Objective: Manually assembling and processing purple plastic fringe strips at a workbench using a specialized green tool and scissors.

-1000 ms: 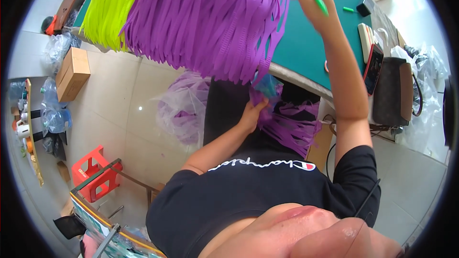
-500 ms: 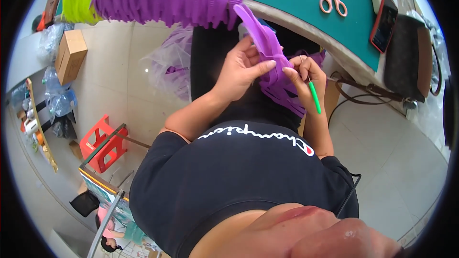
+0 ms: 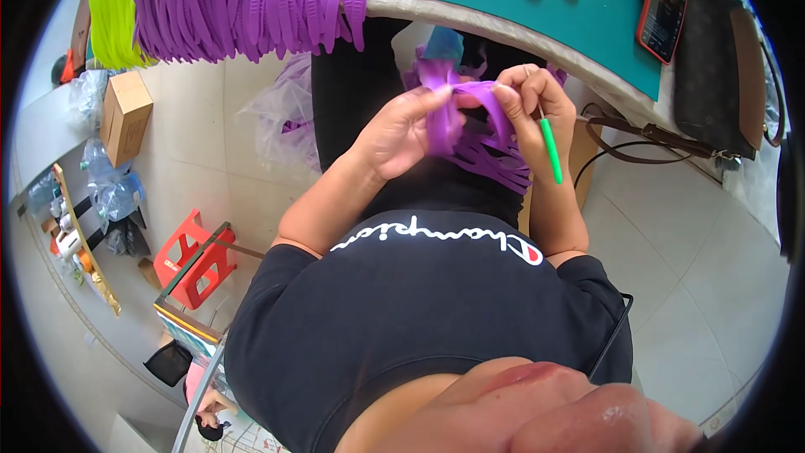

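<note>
A flexible, glossy purple strap (image 3: 501, 113) arches between the left grip (image 3: 404, 130) and right grip (image 3: 541, 109) — both pinching it, the right also holding a slim green-handled tool (image 3: 551, 151).

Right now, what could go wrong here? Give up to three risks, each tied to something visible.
The green-handled tool sits in the right grip, which is also at the purple strip, so it might snag the strip or poke a finger. The strip, stretching from the left grip to the right, could slip loose. The row of purple straps overhangs the table; a brushing arm might drag some off.
</note>
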Available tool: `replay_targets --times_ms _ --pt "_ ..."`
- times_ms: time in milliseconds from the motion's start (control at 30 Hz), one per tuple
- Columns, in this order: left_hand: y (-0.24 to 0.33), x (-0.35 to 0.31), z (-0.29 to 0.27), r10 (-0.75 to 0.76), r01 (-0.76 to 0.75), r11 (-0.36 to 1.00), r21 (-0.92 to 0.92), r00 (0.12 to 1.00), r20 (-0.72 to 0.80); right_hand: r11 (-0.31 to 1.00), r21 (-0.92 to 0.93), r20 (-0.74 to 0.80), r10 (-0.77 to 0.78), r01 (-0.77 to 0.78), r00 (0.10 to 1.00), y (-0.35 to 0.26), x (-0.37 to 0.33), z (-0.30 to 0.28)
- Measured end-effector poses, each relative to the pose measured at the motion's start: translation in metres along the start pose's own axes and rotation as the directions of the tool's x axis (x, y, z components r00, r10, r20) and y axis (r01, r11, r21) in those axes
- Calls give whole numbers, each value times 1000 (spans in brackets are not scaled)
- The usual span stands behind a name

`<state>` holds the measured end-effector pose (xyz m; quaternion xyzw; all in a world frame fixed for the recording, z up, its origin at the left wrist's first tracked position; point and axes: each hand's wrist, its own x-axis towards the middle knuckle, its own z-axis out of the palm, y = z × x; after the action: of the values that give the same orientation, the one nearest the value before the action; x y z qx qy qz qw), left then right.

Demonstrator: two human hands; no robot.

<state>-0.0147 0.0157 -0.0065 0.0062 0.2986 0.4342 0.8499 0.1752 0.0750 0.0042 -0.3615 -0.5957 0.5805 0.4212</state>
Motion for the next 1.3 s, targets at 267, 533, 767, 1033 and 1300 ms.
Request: replay_targets --times_ms 267,533,767,1033,1300 --pt "-11 1 15 414 -404 873 274 910 22 867 -460 47 -192 192 980 -1 0 -8" --pt "-14 -3 13 301 -327 901 284 944 135 756 -561 170 -294 338 941 -11 6 24" --pt "-11 -1 -1 302 -316 921 226 949 95 963 229 -146 180 -144 973 -3 6 10" --pt "18 -20 3 666 -614 593 520 738 112 945 310 -131 -71 109 989 -3 6 -2" --pt "20 -16 -7 663 -577 551 603 742 104 981 -23 -169 -192 191 967 -10 5 7"
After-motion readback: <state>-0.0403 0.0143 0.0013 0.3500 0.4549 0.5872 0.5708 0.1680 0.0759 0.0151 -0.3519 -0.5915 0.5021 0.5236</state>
